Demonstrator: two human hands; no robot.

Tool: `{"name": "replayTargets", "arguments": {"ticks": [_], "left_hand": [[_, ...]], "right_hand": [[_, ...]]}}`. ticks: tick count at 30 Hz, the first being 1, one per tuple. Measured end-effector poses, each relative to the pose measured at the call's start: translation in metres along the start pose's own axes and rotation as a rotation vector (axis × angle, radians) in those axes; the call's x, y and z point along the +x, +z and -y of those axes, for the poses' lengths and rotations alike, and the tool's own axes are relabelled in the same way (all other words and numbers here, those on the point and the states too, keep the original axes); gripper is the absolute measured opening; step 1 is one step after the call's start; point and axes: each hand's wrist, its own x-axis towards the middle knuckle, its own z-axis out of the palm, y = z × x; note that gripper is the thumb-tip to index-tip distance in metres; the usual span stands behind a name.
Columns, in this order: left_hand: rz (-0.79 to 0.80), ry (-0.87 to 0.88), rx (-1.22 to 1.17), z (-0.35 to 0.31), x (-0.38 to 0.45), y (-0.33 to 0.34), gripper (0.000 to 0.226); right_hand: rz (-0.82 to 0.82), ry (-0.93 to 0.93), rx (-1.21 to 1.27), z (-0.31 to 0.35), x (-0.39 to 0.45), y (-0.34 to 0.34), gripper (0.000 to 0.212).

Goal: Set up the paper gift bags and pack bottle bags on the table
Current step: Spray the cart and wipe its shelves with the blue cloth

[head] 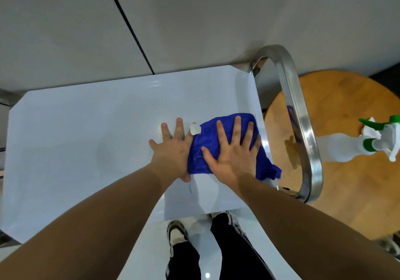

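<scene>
Glossy white table point(86, 128); blue cloth point(207, 150); polished metal rail point(303, 128)

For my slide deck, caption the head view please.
Both hands, right hand and left hand, press a blue cloth on a white table.

Both bare forearms are reaching forward and converging toward the middle. The left hand point(173, 150) is lying palm down with fingers spread, thumb tucked low at its inner edge. The right hand point(232, 152) is pressing flat beside it, fingers splayed wide, thumb pointing toward the left hand.
</scene>
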Motion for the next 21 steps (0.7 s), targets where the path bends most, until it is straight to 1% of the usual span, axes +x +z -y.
{"name": "replayTargets", "arguments": {"ticks": [4, 9, 15, 21], "left_hand": [[0.009, -0.028, -0.033, -0.001, 0.0, 0.0, 0.157], [0.02, -0.038, -0.004, -0.002, 0.001, -0.003, 0.154], [0.022, -0.041, -0.015, -0.003, 0.002, -0.002, 0.156], [0.024, -0.035, -0.032, -0.002, 0.004, -0.002, 0.157]], "right_hand": [[-0.037, -0.018, -0.011, 0.002, 0.024, -0.008, 0.087], [-0.112, -0.042, -0.047, 0.006, 0.066, -0.017, 0.087], [-0.172, -0.03, -0.053, 0.013, 0.116, -0.034, 0.087], [-0.22, -0.036, -0.05, 0.02, 0.149, -0.044, 0.086]]}}
